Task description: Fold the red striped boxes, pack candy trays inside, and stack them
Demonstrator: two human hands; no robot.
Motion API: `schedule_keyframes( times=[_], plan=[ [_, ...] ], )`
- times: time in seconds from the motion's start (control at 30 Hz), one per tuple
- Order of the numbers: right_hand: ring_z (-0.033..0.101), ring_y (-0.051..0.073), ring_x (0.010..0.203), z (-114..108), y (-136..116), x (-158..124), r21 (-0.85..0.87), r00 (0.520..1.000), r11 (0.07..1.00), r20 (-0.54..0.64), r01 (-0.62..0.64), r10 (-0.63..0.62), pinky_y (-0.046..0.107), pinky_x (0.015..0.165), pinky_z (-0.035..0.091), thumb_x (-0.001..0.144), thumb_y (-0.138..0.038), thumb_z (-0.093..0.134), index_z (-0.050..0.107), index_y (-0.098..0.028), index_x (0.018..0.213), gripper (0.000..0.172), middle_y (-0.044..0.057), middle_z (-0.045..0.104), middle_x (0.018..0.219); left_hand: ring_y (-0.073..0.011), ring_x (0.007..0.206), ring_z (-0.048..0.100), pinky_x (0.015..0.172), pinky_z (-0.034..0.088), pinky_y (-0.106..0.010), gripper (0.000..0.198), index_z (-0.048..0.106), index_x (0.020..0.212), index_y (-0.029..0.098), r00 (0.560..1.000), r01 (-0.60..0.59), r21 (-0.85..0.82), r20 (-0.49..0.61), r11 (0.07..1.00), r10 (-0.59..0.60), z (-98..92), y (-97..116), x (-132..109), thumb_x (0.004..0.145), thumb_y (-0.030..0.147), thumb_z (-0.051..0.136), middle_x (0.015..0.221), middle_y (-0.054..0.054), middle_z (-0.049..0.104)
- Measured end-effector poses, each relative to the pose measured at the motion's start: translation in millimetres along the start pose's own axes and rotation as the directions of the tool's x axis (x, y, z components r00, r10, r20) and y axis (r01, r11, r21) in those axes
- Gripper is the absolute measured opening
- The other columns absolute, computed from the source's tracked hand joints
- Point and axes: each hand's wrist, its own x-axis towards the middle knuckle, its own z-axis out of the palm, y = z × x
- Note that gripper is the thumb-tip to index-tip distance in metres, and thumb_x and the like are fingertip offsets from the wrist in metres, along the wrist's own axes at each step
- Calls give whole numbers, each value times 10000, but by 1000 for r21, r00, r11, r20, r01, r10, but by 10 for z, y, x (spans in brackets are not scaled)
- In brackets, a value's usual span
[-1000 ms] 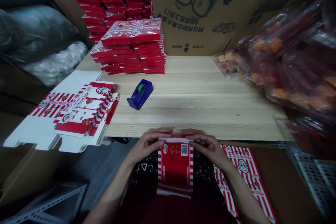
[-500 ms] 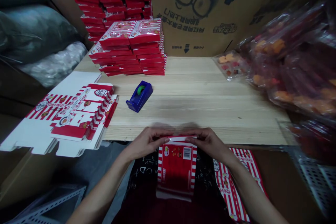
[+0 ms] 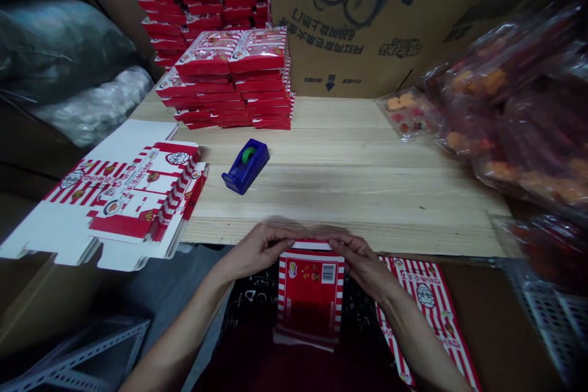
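Note:
Just in front of the wooden table's (image 3: 358,177) near edge, both my hands hold a red and white striped carton (image 3: 310,294) with a barcode on its back. My left hand (image 3: 257,248) grips its top left corner and my right hand (image 3: 361,257) its top right, fingers curled over the upper flap. The carton stands upright over my lap. A blue tape dispenser (image 3: 245,165) lies on the table to the left of my hands.
Flat unfolded cartons (image 3: 119,196) overhang the table's left edge. Stacks of filled red boxes (image 3: 229,79) stand at the back left before a large cardboard box (image 3: 367,18). Clear bags of snacks (image 3: 519,116) pile up on the right. Another flat carton (image 3: 422,306) lies by my right forearm.
My fingers have closed in over the carton's top flap, pressing it down. The carton has stayed in place over my lap.

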Motion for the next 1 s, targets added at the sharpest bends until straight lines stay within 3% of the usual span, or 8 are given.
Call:
schedule_keyframes(
  times=[0.13, 0.3, 0.53, 0.7, 0.87, 1.0],
  plan=[
    [622, 290, 1320, 8, 44, -112, -76, 999, 996, 16, 39, -38, 518, 1202, 372, 975, -546, 620, 760, -324, 1235, 369, 56, 722, 1363, -246, 1358, 601, 1162, 459, -469, 421, 565, 1474, 367, 996, -83, 107, 30, 991, 80, -26, 83, -135, 1070, 312, 464, 1469, -22, 642],
    [568, 295, 1379, 5, 57, -226, -244, 993, 964, -22, 104, -112, 550, 1239, 306, 1023, -542, 528, 726, -365, 1284, 372, 24, 681, 1426, -271, 1503, 430, 1235, 370, -526, 570, 355, 1593, 403, 995, -97, 248, 0, 964, 100, 66, 142, -298, 1050, 339, 517, 1649, -11, 417],
    [539, 274, 1412, -9, 5, -303, -377, 989, 914, 48, 150, -142, 539, 1266, 263, 1055, -505, 479, 697, -368, 1329, 376, 14, 671, 1440, -248, 1386, 577, 1180, 456, -476, 448, 527, 1504, 370, 984, -158, 163, -60, 974, 170, 169, 158, -285, 1067, 284, 484, 1496, -23, 618],
    [469, 282, 1466, -56, 12, -350, -488, 969, 837, 127, 248, -213, 568, 1266, 269, 1004, -449, 614, 643, -428, 1383, 381, -2, 611, 1505, -263, 1385, 576, 1176, 456, -483, 463, 577, 1462, 378, 985, -146, 174, -64, 974, 159, 216, 156, -295, 1009, 289, 614, 1471, -40, 639],
    [523, 269, 1418, -79, 83, -361, -504, 960, 817, 161, 279, -228, 574, 1240, 325, 1037, -387, 567, 662, -448, 1353, 336, -7, 656, 1451, -246, 1305, 647, 1127, 506, -455, 369, 673, 1369, 345, 978, -129, 112, -148, 985, 145, 304, 52, -341, 1026, 250, 576, 1381, -46, 705],
    [565, 270, 1383, -115, 42, -351, -496, 972, 836, 152, 234, -181, 569, 1216, 365, 1025, -400, 593, 696, -446, 1306, 302, -7, 693, 1404, -245, 1271, 672, 1098, 528, -418, 364, 681, 1364, 316, 979, -84, 54, -181, 995, 93, 333, 70, -339, 1010, 268, 610, 1365, -56, 713]
  ],
)
